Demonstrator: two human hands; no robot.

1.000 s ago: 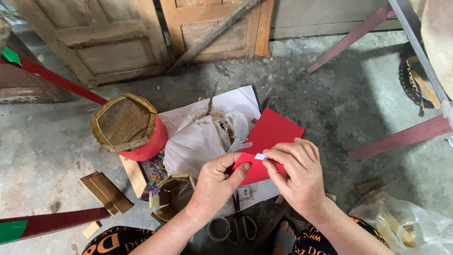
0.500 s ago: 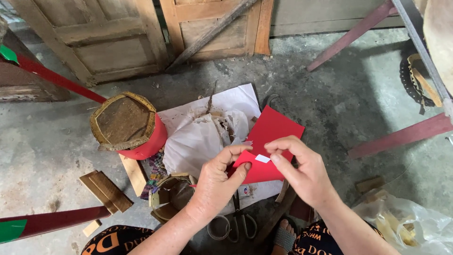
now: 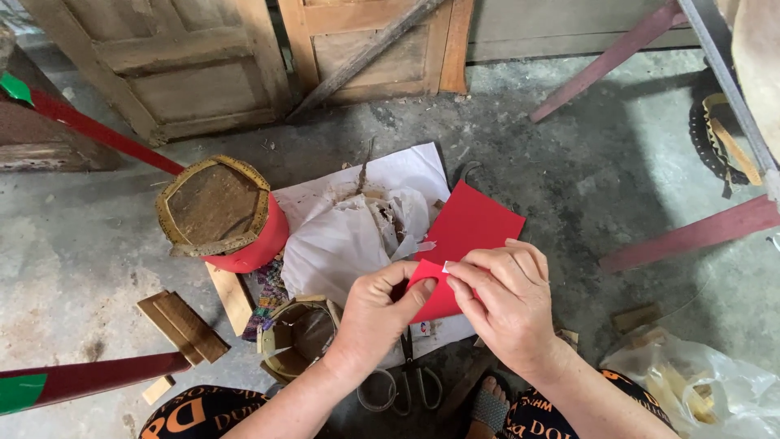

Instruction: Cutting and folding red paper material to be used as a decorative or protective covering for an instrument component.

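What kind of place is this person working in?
Probably a rough home workshop or yard: bare concrete floor, old wooden doors, and craft scraps such as wood pieces and scissors around the red paper.

I have a single view, from the camera worn on the head, facing steeply down and slightly forward at the concrete floor (image 3: 609,187). It sits close above the left hand (image 3: 378,313) and right hand (image 3: 508,305), which fill the lower centre. Wooden doors (image 3: 195,65) cross the top edge.

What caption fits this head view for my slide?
Both hands, left hand and right hand, pinch a red paper sheet above scissors on concrete.
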